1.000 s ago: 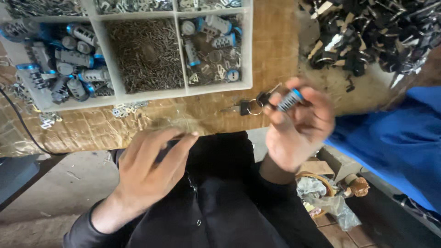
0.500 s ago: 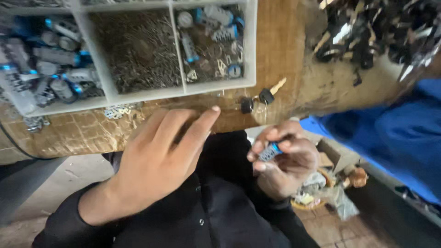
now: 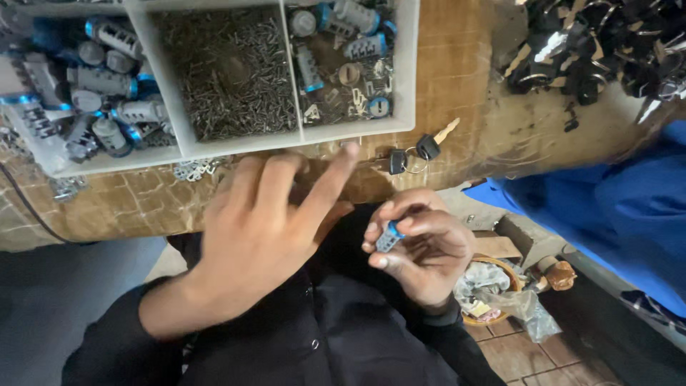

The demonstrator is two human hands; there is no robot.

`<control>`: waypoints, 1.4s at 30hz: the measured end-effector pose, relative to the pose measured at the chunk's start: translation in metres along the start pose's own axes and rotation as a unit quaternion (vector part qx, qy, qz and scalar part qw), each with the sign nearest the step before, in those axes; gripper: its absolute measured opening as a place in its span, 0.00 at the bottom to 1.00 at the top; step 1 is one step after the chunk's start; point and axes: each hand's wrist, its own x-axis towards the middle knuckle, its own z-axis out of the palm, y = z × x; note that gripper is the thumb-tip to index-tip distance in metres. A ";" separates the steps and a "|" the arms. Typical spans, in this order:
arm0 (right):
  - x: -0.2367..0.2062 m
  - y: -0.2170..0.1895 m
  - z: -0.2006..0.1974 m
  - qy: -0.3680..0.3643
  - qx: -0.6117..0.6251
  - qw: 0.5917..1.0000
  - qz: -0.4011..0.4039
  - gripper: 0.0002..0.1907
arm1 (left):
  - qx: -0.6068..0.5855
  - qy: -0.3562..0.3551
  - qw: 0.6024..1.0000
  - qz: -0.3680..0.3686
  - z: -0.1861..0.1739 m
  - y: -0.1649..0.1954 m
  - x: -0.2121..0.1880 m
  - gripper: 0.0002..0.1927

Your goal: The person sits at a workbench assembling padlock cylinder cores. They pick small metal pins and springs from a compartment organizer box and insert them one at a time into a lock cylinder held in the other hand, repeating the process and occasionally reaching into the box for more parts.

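The right hand [image 3: 421, 246] has its grip closed on a small lock cylinder [image 3: 388, 236], held over the lap below the tabletop [image 3: 457, 86] edge. The left hand [image 3: 268, 221] is open, empty, fingers reaching toward keys [image 3: 418, 151] beside a divided tray [image 3: 406, 64].

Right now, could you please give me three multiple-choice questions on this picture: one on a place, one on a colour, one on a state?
1. Where do the keys lie?
A. in the tray
B. on the bench beside the tray's corner
C. on the floor

2. What colour is the end of the small lock cylinder in the right hand?
A. blue
B. red
C. green

3. How is the left hand?
A. closed in a fist
B. open, fingers stretched toward the divided tray
C. holding a key

Answers: 1 B, they rest on bare wood outside the tray. 2 A, a blue end shows between the fingers. 3 B, nothing is in it.
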 end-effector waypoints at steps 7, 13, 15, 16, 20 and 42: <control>-0.008 0.001 0.002 -0.040 0.009 0.999 0.020 0.23 | -0.023 -0.040 0.999 -0.013 -0.003 -0.015 -0.029 0.27; -0.007 0.006 0.012 -0.037 0.012 0.999 0.019 0.22 | 0.024 0.011 0.999 0.031 0.009 -0.008 -0.024 0.24; -0.006 0.005 0.014 -0.043 0.012 0.999 0.002 0.22 | 0.078 0.016 0.996 0.040 0.018 -0.009 -0.022 0.24; -0.005 0.004 0.015 -0.053 0.012 0.999 0.001 0.22 | 0.045 0.039 0.996 0.062 0.020 -0.012 -0.022 0.21; -0.004 0.006 0.022 -0.030 0.026 0.999 0.036 0.24 | -0.130 0.063 0.985 0.093 0.000 -0.026 -0.028 0.15; 0.020 0.006 0.023 -0.175 -0.033 0.976 0.124 0.15 | -0.332 0.023 0.942 0.041 -0.025 -0.022 -0.019 0.17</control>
